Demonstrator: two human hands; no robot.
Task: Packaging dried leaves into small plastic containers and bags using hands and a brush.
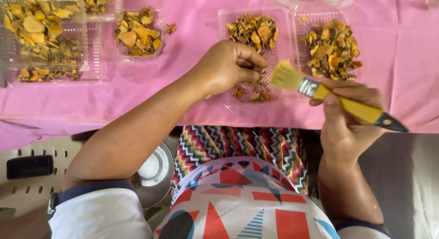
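My right hand (347,122) grips a paintbrush (336,99) with a yellow handle, a metal band and pale bristles that point left. My left hand (228,65) reaches into a clear plastic tray (224,19) of dried orange-brown slices (254,31), fingers pinched on a few small pieces near the tray's near end. The brush tip hangs just right of those fingers. A second clear tray (299,19) of dried slices (333,49) sits to the right, behind the brush.
A pink cloth (192,33) covers the table. More clear trays of dried slices (137,31) and a larger heaped one (39,33) stand at the far left. A pale plastic chair (27,184) is below left, next to my patterned lap.
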